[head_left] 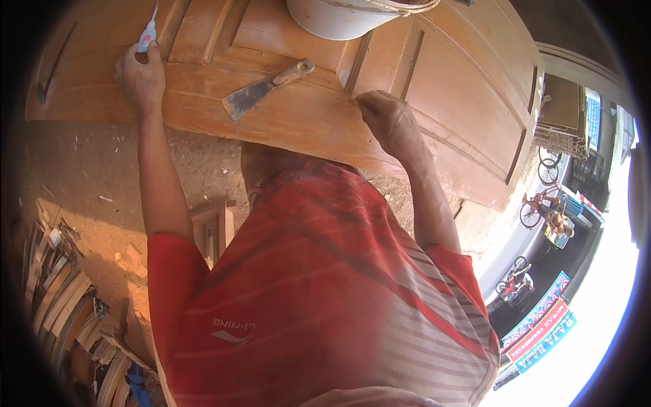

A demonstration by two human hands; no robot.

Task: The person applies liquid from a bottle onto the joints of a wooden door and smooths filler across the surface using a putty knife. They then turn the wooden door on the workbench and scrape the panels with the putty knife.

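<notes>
A wooden panel door (203,91) lies flat in front of me. At its left part, my left hand (142,78) is wrapped round a small white glue bottle (146,35) with a long thin nozzle pointing up and away. My right hand (390,122) is closed above the near rail of the door, fingers curled in; what they hold, if anything, is hidden. Between my hands a putty knife (268,88) with a stained blade and worn handle rests on the door. A white bucket (339,19) stands on the door at the far middle, partly cut off.
Curved wood offcuts (64,298) are heaped on the dirt floor at lower left. A small wooden frame (215,227) is beside my left arm. Stacked boards (563,119) stand at right. Beyond them, people on cycles (542,210) are on the road near a banner (539,332).
</notes>
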